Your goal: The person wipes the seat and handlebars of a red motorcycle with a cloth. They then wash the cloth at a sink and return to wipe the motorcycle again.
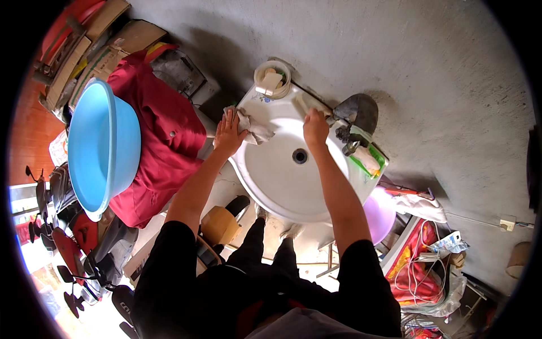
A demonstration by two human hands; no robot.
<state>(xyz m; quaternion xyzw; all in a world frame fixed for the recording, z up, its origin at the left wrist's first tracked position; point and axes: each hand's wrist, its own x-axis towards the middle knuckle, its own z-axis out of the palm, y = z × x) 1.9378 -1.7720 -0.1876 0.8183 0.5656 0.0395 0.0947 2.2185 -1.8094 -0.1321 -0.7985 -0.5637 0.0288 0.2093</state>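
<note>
A white washbasin point(275, 182) with a dark drain stands before me. My left hand point(229, 135) holds a crumpled, greyish-white cloth point(257, 129) against the basin's left rim, its fingers spread over the fabric. Over the back of the basin, my right hand point(316, 128) is curled into a fist near the metal tap point(350, 148). A pale, blurred shape lies just beyond the fist; whether the hand grips it cannot be told. A round white plastic tub point(272, 94) with pale pieces inside sits at the back left corner. A green plastic tray point(383, 160) with a pale item lies at the right corner.
A light blue plastic basin point(127, 148) and dark red fabric point(169, 127) are at left, by stacked cardboard point(95, 63). The grey wall point(444, 84) borders the washbasin. A purple basin point(379, 216) is below right. A cable point(423, 233) and red bag point(417, 275) lie farther right.
</note>
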